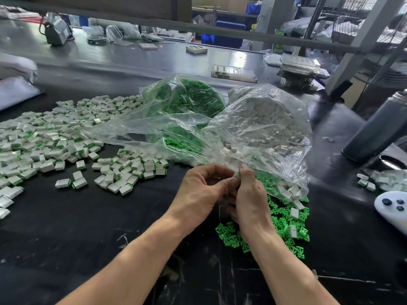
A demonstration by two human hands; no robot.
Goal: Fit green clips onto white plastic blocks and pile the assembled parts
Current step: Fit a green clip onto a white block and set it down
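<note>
My left hand (201, 190) and my right hand (248, 194) meet above the black table, fingertips together. Between them sits a small white block with a green clip (237, 174) showing at its top; both hands pinch it. Loose green clips (284, 219) lie spread under and right of my right hand, with a few white blocks (294, 212) among them. A wide pile of assembled parts (55, 137) covers the left of the table. Two clear bags stand behind my hands: one of green clips (193, 100), one of white blocks (268, 119).
A dark bottle (374, 130) stands at the right, with a white controller (394, 208) near the right edge and a few assembled parts (367, 181) beside it. Trays and plastic packages (233, 71) lie farther back on the grey bench. A metal frame bar (220, 31) crosses overhead.
</note>
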